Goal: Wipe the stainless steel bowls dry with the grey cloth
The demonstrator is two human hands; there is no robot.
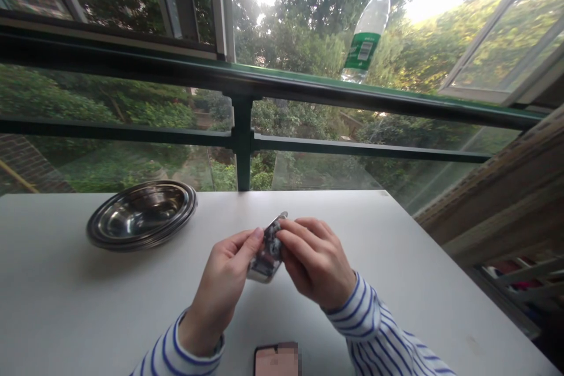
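My left hand (222, 282) and my right hand (315, 261) meet above the middle of the white table (66, 305). Between them they pinch a small shiny packet (268, 252) with dark print; its top edge sticks up past my right fingers. Both hands have their fingers closed on it, thumb against fingers. My sleeves are white with blue stripes. What the packet contains is not visible.
A stack of steel bowls (141, 221) sits at the table's back left. A phone (277, 359) lies at the near edge. A plastic water bottle (368, 29) stands on the green window rail (282, 85). The table's right edge drops off beside wooden boards.
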